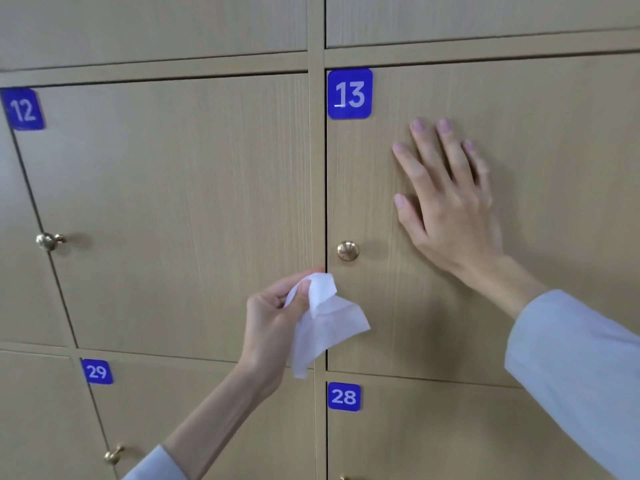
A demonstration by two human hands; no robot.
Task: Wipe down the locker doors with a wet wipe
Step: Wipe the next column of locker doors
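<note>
We see a white wet wipe [323, 320] pinched between the thumb and curled fingers of the left hand [273, 320]. The wipe hangs crumpled in front of the narrow upright strip between two locker doors, just below and left of a brass knob [348, 251]. Whether the wipe touches the wood we cannot tell.

The right hand [446, 199] lies flat on door 13 [554, 168], fingers straight and slightly spread, palm against the wood, up and to the right of that knob. Both arms wear pale blue sleeves [575, 358]; the left forearm is bare up to the cuff at the bottom edge.

The whole view is filled by a wall of lockers in light tan wood-grain laminate, with thin dark gaps round each door and plain frame strips [316, 168] between them. Door 12 [173, 202] sits to the left, with its own brass knob [49, 241] near its left edge. Below are two more doors, and a third knob [113, 454] shows at lower left.

Each door carries a small blue plate with white numerals in its upper left corner. They read "13" [349, 93], "12" [23, 109], "29" [97, 371] and "28" [344, 396].
</note>
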